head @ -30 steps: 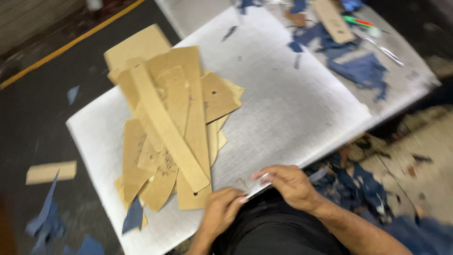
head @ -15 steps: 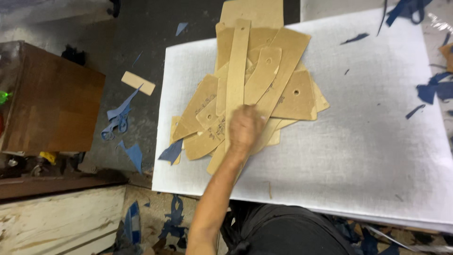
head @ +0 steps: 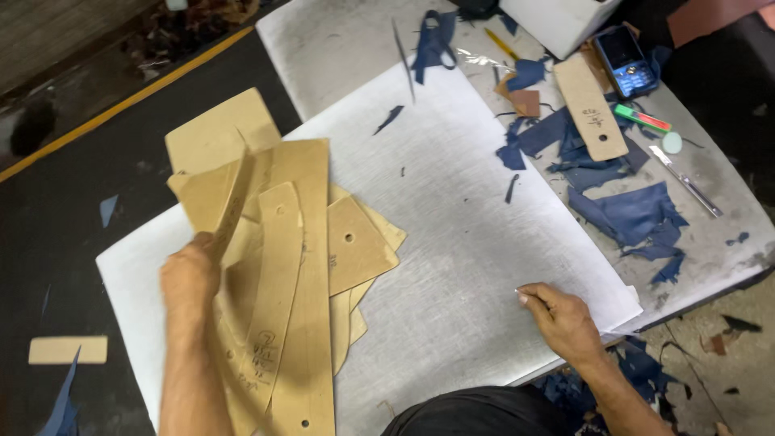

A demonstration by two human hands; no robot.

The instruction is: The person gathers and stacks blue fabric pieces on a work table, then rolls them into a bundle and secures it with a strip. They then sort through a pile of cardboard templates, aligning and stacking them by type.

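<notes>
Fingers of the left hand (head: 190,278), pressed flat on the pile half a second ago, now grip and lift tan cardboard pattern pieces (head: 278,266); right hand (head: 565,319) fingers curl around a thin blade on the white bench (head: 452,242).

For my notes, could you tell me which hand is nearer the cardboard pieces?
Left. The left hand touches the cardboard pieces; the right hand rests apart on the white sheet.

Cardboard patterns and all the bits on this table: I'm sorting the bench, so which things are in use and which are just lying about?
In use:
left hand lifting the cardboard patterns
right hand resting on the white cutting board

Lying about:
blue scraps
knife
phone
single tan pattern
</notes>
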